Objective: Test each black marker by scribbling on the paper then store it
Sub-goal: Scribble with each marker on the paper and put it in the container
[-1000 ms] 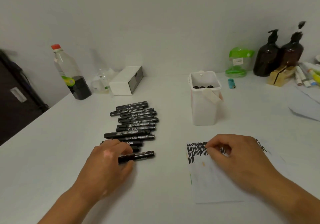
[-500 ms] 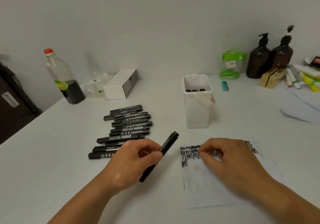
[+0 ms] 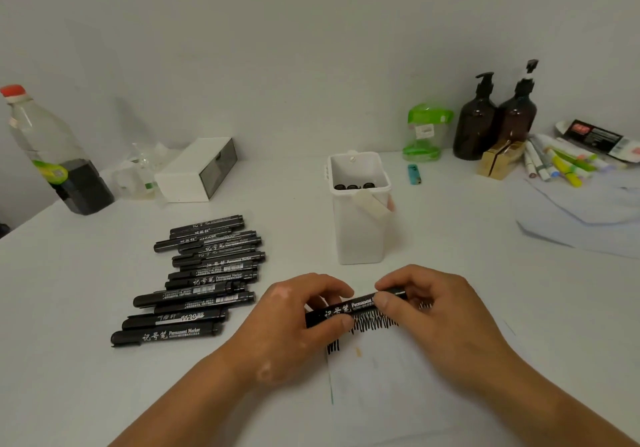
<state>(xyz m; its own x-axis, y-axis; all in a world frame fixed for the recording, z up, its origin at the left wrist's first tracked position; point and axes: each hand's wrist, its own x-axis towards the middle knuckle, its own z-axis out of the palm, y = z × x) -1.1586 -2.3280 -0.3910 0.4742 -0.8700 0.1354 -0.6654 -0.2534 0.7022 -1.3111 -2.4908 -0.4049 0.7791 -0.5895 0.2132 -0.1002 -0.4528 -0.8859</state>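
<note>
Fingers [image 3: 384,303] pinching marker [image 3: 346,309] ends, over paper [image 3: 398,394]

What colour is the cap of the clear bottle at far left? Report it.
Red: the bottle cap shows best in the head view.

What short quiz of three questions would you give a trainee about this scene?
1. True or false: the left hand and the right hand hold the same black marker over the paper.
2. How many marker ends show inside the white container?
3. The pile of markers lies: A) left of the container, B) behind it, C) on the paper.
Key: 1 true; 2 three; 3 A.
</note>
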